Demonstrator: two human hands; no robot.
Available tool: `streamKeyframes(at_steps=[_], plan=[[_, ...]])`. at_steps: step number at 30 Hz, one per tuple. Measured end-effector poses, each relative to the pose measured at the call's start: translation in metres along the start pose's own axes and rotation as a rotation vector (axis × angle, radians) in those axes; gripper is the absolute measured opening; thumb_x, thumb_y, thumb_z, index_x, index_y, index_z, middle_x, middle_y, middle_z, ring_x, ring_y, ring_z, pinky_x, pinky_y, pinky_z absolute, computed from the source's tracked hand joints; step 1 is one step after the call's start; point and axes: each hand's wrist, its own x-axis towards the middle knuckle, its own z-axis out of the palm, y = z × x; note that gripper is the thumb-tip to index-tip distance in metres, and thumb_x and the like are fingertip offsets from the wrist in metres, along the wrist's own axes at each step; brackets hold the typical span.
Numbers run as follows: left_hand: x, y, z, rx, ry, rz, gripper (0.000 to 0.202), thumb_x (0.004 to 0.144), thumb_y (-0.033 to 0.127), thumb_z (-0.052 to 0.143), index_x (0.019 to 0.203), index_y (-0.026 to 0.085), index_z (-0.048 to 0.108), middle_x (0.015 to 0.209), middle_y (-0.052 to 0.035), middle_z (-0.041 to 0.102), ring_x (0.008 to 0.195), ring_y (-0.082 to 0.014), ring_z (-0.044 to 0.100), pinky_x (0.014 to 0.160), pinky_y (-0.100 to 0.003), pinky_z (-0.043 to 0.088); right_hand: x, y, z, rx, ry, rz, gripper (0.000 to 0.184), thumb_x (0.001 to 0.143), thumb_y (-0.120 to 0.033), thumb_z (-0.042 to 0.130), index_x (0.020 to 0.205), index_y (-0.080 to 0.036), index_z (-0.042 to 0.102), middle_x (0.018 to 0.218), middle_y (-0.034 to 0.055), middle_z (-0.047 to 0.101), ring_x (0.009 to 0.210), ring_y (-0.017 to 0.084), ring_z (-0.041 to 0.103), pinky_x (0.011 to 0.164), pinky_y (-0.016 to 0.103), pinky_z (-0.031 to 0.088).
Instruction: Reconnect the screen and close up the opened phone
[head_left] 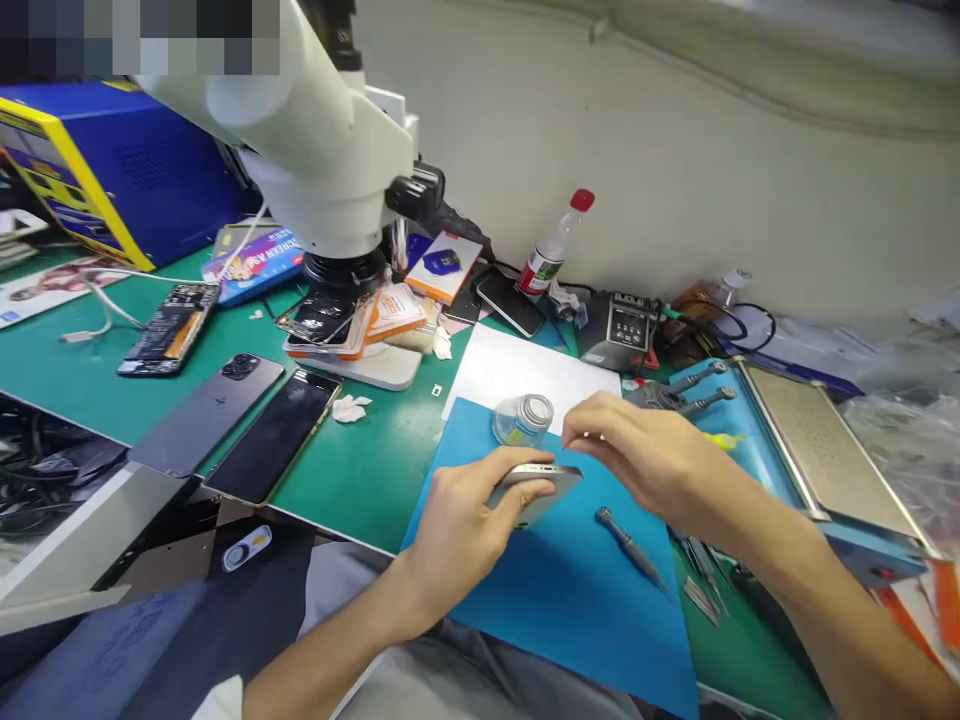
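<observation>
My left hand (457,520) is closed around a silver smartphone (553,492), thumb on one side and fingers on the other. The phone is tilted, its bottom edge with the charging port facing up toward me. Just right of that edge, my right hand (637,445) has thumb and fingertips pinched together; whatever lies between them is too small to make out. Behind the phone stands a small clear glass jar with a metal cap (517,420). A grey precision screwdriver (634,550) lies on the blue mat (570,620) below my right hand.
A white microscope (300,150) overhangs the green bench at left. Two phones, one with its back up (210,410) and one dark-screened (277,435), lie near the front edge. A red-capped bottle (551,245) stands behind; a metal-plated holder (832,440) and tweezers (701,560) are at right.
</observation>
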Motion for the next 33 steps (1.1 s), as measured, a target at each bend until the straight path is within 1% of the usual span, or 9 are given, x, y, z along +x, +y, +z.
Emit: streamKeyframes(at_steps=[2, 4, 9, 14, 18, 24, 29, 31, 33], plan=[[0.000, -0.001, 0.000, 0.024, 0.008, 0.002, 0.015, 0.103, 0.024, 0.072, 0.115, 0.026, 0.080, 0.108, 0.0036, 0.087, 0.089, -0.0142, 0.081, 0.082, -0.020, 0.060, -0.008, -0.022, -0.001, -0.045, -0.035, -0.021, 0.009, 0.113, -0.017, 0.048, 0.116, -0.019, 0.056, 0.099, 0.0020, 0.064, 0.077, 0.009, 0.058, 0.066, 0.021, 0.042], [0.000, -0.001, 0.000, 0.032, 0.014, 0.007, 0.012, 0.102, 0.024, 0.074, 0.111, 0.025, 0.081, 0.104, 0.0040, 0.087, 0.086, -0.0134, 0.081, 0.079, -0.019, 0.059, -0.012, -0.031, 0.000, -0.070, -0.032, -0.027, 0.009, 0.113, -0.017, 0.049, 0.118, -0.017, 0.056, 0.097, 0.0023, 0.062, 0.076, 0.010, 0.056, 0.066, 0.022, 0.041], [-0.001, 0.002, -0.001, 0.030, 0.007, 0.017, 0.010, 0.102, 0.021, 0.074, 0.108, 0.023, 0.081, 0.101, 0.0051, 0.087, 0.084, -0.0103, 0.080, 0.077, -0.015, 0.056, -0.010, -0.032, 0.003, -0.156, -0.041, -0.073, 0.017, 0.110, -0.009, 0.047, 0.122, -0.015, 0.057, 0.095, 0.0029, 0.061, 0.077, 0.012, 0.056, 0.067, 0.025, 0.040], [-0.002, 0.004, -0.001, 0.026, 0.010, 0.019, 0.010, 0.101, 0.019, 0.074, 0.109, 0.023, 0.080, 0.102, 0.0049, 0.087, 0.086, -0.0105, 0.080, 0.080, -0.015, 0.057, -0.009, -0.034, 0.003, -0.236, -0.054, -0.137, 0.026, 0.106, -0.002, 0.047, 0.127, -0.013, 0.057, 0.097, 0.0044, 0.062, 0.081, 0.013, 0.057, 0.068, 0.027, 0.041], [-0.002, 0.004, -0.001, 0.018, 0.012, 0.025, 0.009, 0.101, 0.018, 0.075, 0.107, 0.022, 0.080, 0.103, 0.0047, 0.087, 0.088, -0.0106, 0.080, 0.081, -0.015, 0.056, -0.008, -0.040, 0.000, -0.336, -0.032, -0.169, 0.025, 0.105, -0.001, 0.045, 0.125, -0.011, 0.058, 0.094, 0.0043, 0.062, 0.079, 0.015, 0.059, 0.070, 0.030, 0.045], [-0.001, 0.006, 0.000, 0.014, 0.007, 0.014, 0.007, 0.101, 0.019, 0.074, 0.105, 0.023, 0.079, 0.102, 0.0062, 0.086, 0.088, -0.0098, 0.079, 0.079, -0.014, 0.054, -0.003, -0.045, -0.005, -0.438, -0.029, -0.232, 0.020, 0.106, -0.004, 0.047, 0.118, -0.009, 0.062, 0.093, 0.0065, 0.065, 0.079, 0.018, 0.062, 0.071, 0.034, 0.045], [-0.001, 0.006, 0.000, 0.019, 0.013, -0.007, 0.007, 0.102, 0.021, 0.074, 0.106, 0.024, 0.079, 0.100, 0.0069, 0.086, 0.086, -0.0098, 0.078, 0.078, -0.015, 0.053, -0.004, -0.044, -0.008, -0.372, -0.058, -0.188, 0.024, 0.105, -0.003, 0.047, 0.119, -0.010, 0.065, 0.095, 0.0066, 0.066, 0.079, 0.017, 0.062, 0.071, 0.032, 0.045], [-0.001, 0.006, 0.001, 0.021, 0.009, -0.015, 0.008, 0.102, 0.021, 0.074, 0.106, 0.024, 0.079, 0.100, 0.0069, 0.086, 0.085, -0.0101, 0.078, 0.078, -0.016, 0.053, -0.004, -0.041, -0.007, -0.268, -0.043, -0.161, 0.021, 0.105, -0.004, 0.050, 0.116, -0.012, 0.066, 0.092, 0.0047, 0.066, 0.076, 0.015, 0.061, 0.069, 0.030, 0.045], [-0.001, 0.006, 0.000, 0.019, -0.001, -0.025, 0.008, 0.102, 0.022, 0.073, 0.106, 0.024, 0.079, 0.100, 0.0067, 0.086, 0.085, -0.0103, 0.077, 0.078, -0.016, 0.053, -0.006, -0.037, -0.002, -0.104, 0.003, -0.131, 0.017, 0.106, -0.006, 0.055, 0.113, -0.014, 0.068, 0.095, 0.0042, 0.070, 0.079, 0.013, 0.064, 0.069, 0.026, 0.048]])
